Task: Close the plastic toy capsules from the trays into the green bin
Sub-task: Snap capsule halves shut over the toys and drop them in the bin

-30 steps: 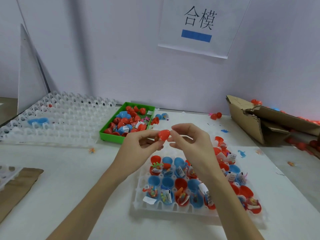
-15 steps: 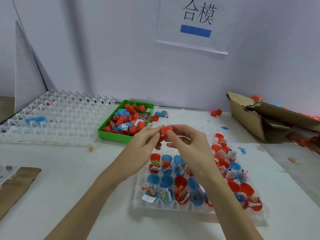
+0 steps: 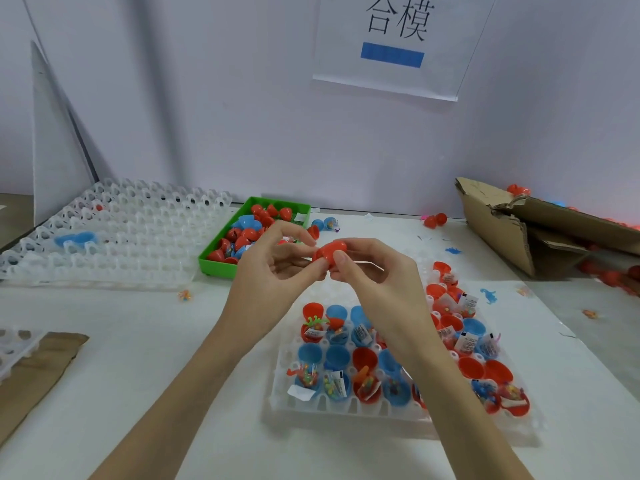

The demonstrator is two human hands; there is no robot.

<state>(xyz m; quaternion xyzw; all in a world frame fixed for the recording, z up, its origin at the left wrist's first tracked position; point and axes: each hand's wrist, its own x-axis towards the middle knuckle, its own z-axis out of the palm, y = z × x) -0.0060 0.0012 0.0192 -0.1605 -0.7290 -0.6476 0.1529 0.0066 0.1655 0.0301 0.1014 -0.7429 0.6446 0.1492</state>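
Pinching the red capsule (image 3: 328, 251) between both hands, the left hand (image 3: 273, 268) and right hand (image 3: 374, 271) have drifted slightly right, above the near tray (image 3: 346, 403); its halves look nearly mated, so the green bin (image 3: 221, 259) comes next.

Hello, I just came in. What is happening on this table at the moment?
A person is closing toy capsules. Both hands, the left hand and the right hand, pinch one red capsule above the table. Below them, a clear tray holds open red and blue capsule halves with small toys inside. The green bin behind the left hand already holds many capsules. A large, nearly bare tray lies to its left.
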